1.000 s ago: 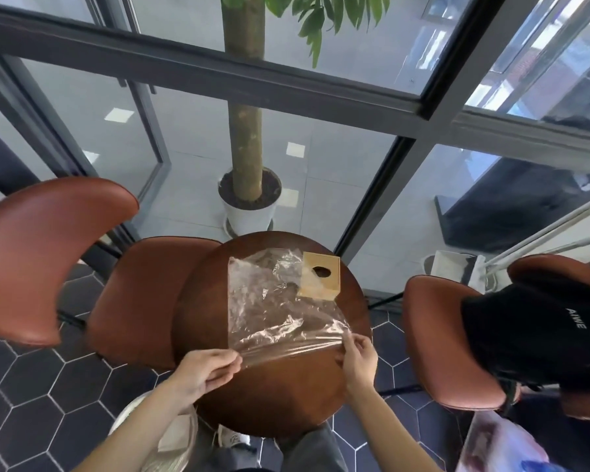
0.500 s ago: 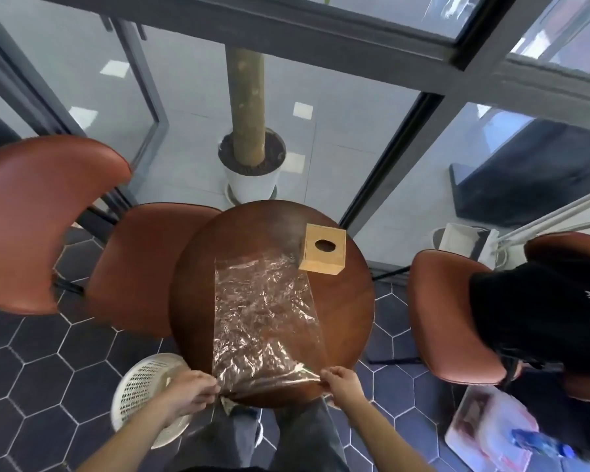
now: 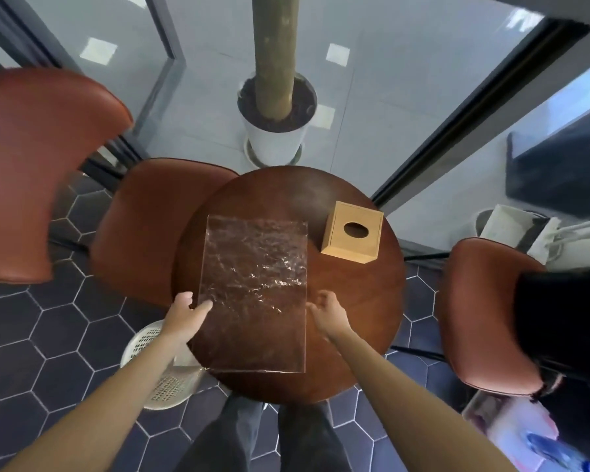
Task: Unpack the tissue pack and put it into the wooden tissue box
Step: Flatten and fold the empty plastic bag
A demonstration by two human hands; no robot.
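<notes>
We are standing over the round desk [image 3: 355, 335], smoothing a clear wrapper [image 3: 254, 294] flat. Our left hand [image 3: 184, 316] is lying open, fingers touching the wrapper's left edge; our right hand [image 3: 327, 311] is hovering half-curled beside its right edge, holding nothing. The box [image 3: 352, 232] is sitting closed just beyond. No loose tissues are showing, so the filling looks done.

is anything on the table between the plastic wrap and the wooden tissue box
Nothing visible. The plastic wrap lies flat on the round table, and bare tabletop separates it from the wooden tissue box.
</notes>
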